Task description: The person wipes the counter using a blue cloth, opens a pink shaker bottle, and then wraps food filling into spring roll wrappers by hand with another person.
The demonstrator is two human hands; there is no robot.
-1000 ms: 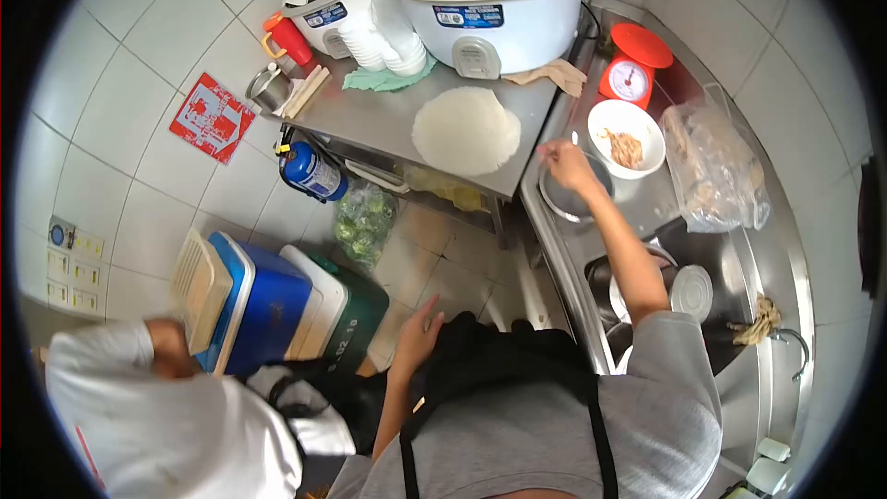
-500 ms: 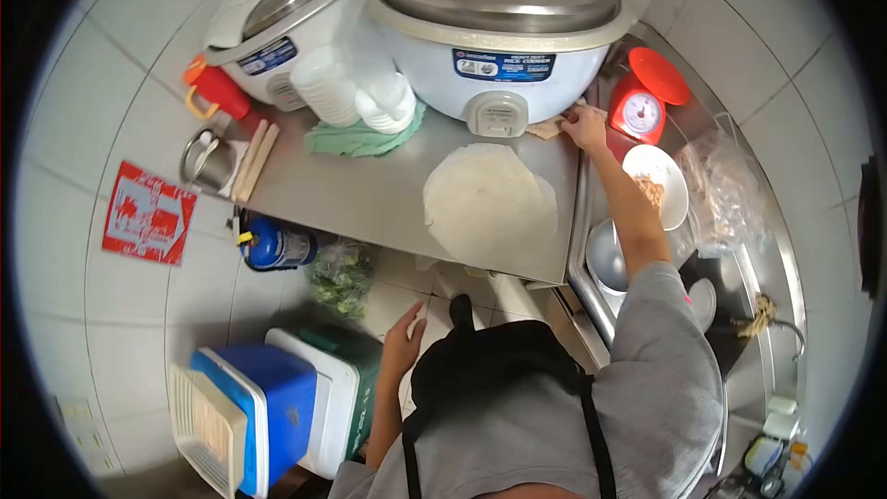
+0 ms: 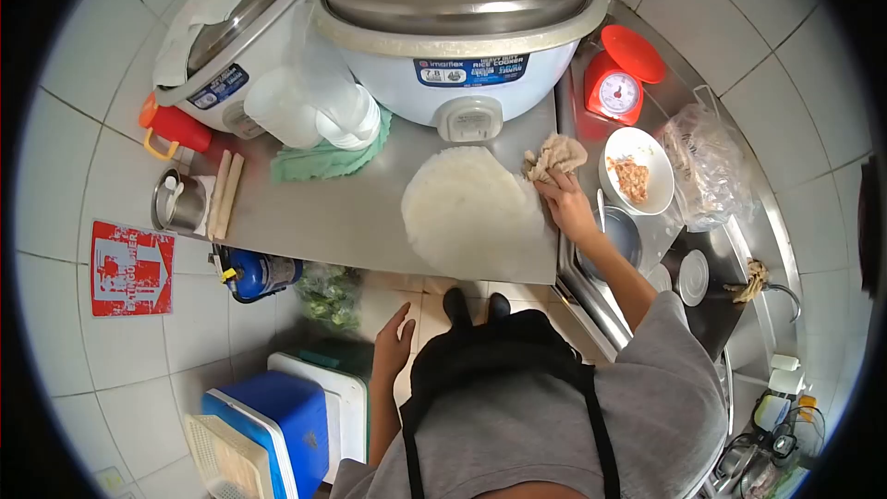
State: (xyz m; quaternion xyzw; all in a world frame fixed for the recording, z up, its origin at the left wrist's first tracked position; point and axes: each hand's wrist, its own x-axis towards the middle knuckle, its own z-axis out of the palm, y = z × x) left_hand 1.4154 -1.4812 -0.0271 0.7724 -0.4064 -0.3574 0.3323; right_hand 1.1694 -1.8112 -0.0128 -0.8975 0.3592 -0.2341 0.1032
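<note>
My right hand (image 3: 565, 202) is closed on a crumpled beige cloth (image 3: 556, 158) at the right side of the steel counter (image 3: 323, 208). Just left of it lies a stack of thin round white wrappers (image 3: 471, 212), spread a little unevenly. My left hand (image 3: 394, 337) hangs below the counter's front edge, fingers loosely stretched and holding nothing. To the right of the cloth stands a white bowl (image 3: 637, 171) with a reddish-brown chopped filling in it. A metal bowl (image 3: 617, 242) with a utensil in it sits beside my right forearm, which partly covers it.
Two large rice cookers (image 3: 462, 55) stand along the back. Plastic cups (image 3: 351, 120) rest on a green cloth (image 3: 319, 163). A red scale (image 3: 617, 92), a plastic bag (image 3: 707, 166) and a sink faucet (image 3: 785, 300) are at right. Coolers (image 3: 286, 416) stand on the floor at left.
My right hand has drawn the beige cloth from beside the large rice cooker toward me, next to the wrappers. The whole view has shifted slightly. My left hand stays low.
</note>
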